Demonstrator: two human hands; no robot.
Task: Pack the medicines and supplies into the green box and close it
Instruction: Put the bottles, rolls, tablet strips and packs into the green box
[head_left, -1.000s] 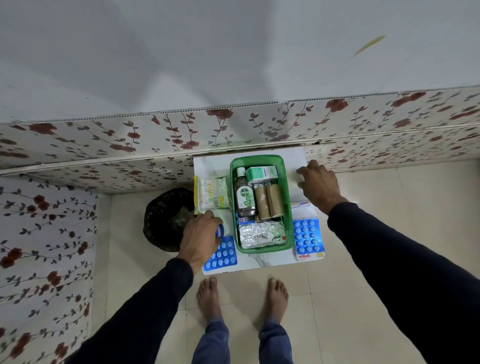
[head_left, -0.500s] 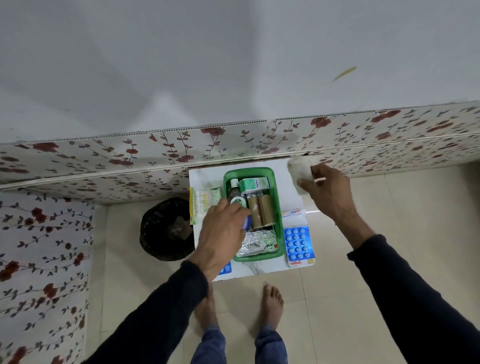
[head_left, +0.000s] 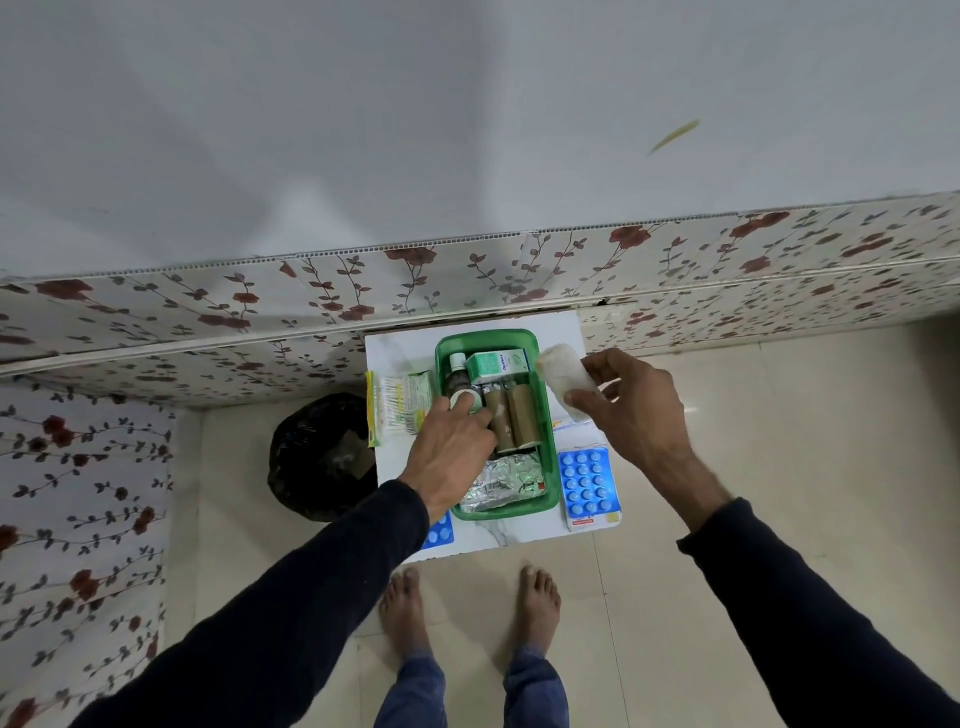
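Green box (head_left: 546, 415), blue blister pack (head_left: 589, 480), white roll (head_left: 565, 382), red-flowered wall panel (head_left: 260, 306)

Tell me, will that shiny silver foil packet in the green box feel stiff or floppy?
Probably floppy: the crinkled silver foil packet looks wrinkled and bent. Likely light, since it lies flat and thin in the green plastic box. It might crackle and slip a little.

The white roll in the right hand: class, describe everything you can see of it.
The white roll looks soft and gauzy, a short cylinder slightly squashed. It lies tilted, its far end toward the green box, above the box's right rim. The right hand pinches its near end between thumb and fingers; nothing else visibly touches it.
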